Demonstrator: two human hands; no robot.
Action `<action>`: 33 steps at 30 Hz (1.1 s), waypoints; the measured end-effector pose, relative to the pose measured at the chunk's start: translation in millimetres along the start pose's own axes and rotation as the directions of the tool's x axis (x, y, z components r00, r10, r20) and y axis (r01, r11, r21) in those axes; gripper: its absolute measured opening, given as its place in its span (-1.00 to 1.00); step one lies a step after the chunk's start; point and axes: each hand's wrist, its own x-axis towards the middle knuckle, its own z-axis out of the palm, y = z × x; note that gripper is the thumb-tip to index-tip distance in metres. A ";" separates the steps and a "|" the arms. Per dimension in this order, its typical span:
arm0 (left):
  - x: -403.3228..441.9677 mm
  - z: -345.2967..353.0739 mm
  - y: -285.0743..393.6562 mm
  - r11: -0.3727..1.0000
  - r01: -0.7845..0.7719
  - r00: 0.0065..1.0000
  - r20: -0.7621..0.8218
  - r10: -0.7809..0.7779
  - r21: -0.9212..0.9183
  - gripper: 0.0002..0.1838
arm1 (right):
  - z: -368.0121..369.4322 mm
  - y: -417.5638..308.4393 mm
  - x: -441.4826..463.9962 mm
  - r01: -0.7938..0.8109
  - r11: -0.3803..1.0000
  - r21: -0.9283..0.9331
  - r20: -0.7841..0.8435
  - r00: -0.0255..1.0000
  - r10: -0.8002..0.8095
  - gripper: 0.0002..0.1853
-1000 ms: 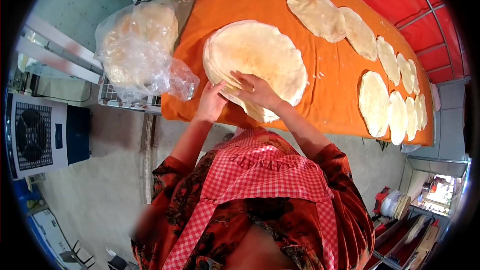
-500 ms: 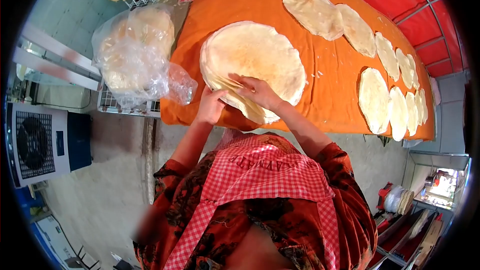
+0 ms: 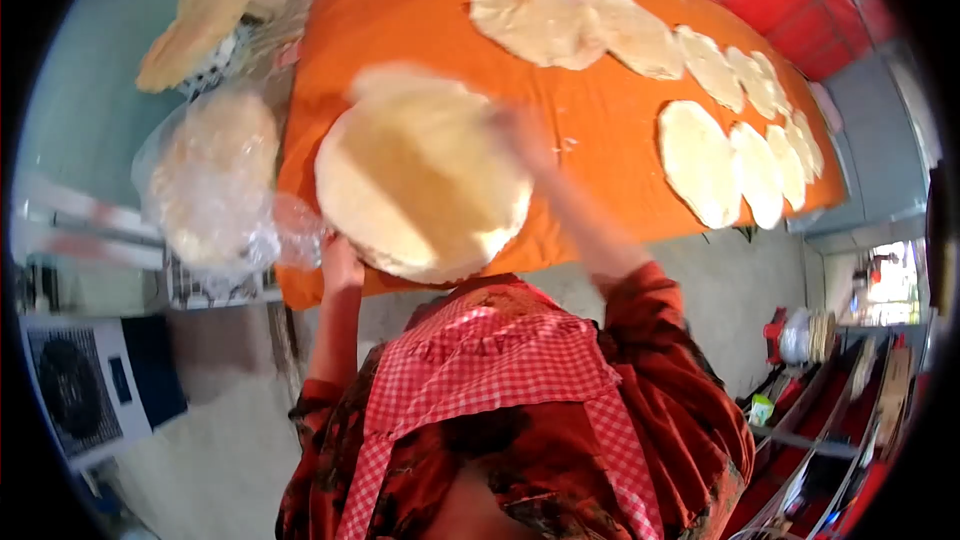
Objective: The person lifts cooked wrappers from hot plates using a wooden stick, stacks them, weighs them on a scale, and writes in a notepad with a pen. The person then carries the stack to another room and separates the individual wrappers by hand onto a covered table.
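A stack of round flatbreads (image 3: 410,210) lies on the orange cloth (image 3: 420,10) near the front edge, and its top sheet is blurred where it is raised at the far side. My right hand (image 3: 515,135) is smeared by motion at the upper right rim of that raised bread; its fingers cannot be made out. Low at the left rim of the stack is my left hand (image 3: 342,262), its fingers partly hidden at the edge of the bread. A plastic bag of bread (image 3: 215,180) stands just left of the cloth.
Two rows of flatbreads, one farther back (image 3: 535,20) and one nearer (image 3: 698,162), overlap on the right of the cloth. More bread (image 3: 205,15) rests on a white rack at the upper left. A fan unit (image 3: 75,385) stands at lower left.
My right hand has moved from the stack's near edge to its far right side, where a bread now lifts. My left hand has dropped to the lower left rim. The view has shifted.
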 end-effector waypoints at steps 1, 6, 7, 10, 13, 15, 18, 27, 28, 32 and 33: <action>2.3 -11.3 -2.7 0.999 0.003 1.000 -0.023 -0.003 0.037 -0.60 | -49.8 32.6 8.9 0.036 0.970 0.239 -0.071 0.997 -0.019 -0.69; -0.9 -19.2 -0.8 0.998 0.059 0.998 0.010 -0.059 -0.010 -0.58 | -257.3 120.9 -3.9 -0.218 0.970 0.108 -0.502 0.830 0.243 -0.72; -1.6 -22.7 -4.6 0.998 0.063 0.998 0.021 -0.063 -0.020 -0.58 | -285.6 148.2 -14.8 -0.418 0.873 -0.252 -0.558 0.800 0.223 -0.67; 0.6 -28.1 -9.3 0.992 0.091 0.993 0.080 -0.084 -0.084 -0.57 | -239.0 111.3 -58.0 -0.800 0.262 -0.539 -0.819 0.571 0.058 -0.47; -19.9 -0.1 13.7 0.967 0.200 0.971 0.161 -0.174 -0.161 -0.57 | -146.2 111.4 -62.0 -0.084 0.729 -0.679 -0.460 0.823 -0.333 -0.37; -23.3 6.8 13.2 0.964 0.233 0.969 0.115 -0.218 -0.130 -0.57 | -42.7 67.3 -63.4 -0.110 0.991 0.071 0.028 0.994 0.109 -0.43; -35.9 34.8 28.5 0.976 0.188 0.964 0.209 -0.162 -0.110 -0.58 | 72.9 -29.9 -77.3 0.063 0.998 -0.002 0.442 0.895 -0.055 -0.28; -37.2 29.7 28.4 0.926 0.233 0.925 0.361 -0.117 -0.297 -0.61 | 103.4 -59.5 -57.4 0.048 0.995 0.085 0.610 0.787 -0.090 -0.29; -36.5 28.2 26.6 0.936 0.221 0.919 0.380 -0.105 -0.275 -0.61 | 101.9 -57.5 -55.6 0.001 0.993 0.117 0.613 0.787 -0.073 -0.30; -30.6 26.4 19.7 0.959 0.177 0.915 0.396 -0.078 -0.220 -0.62 | 97.8 -55.0 -50.1 -0.104 0.979 0.178 0.611 0.791 -0.027 -0.36; -30.0 28.1 20.4 0.962 0.173 0.913 0.402 -0.075 -0.212 -0.62 | 97.2 -55.4 -50.7 -0.112 0.978 0.175 0.603 0.798 -0.016 -0.35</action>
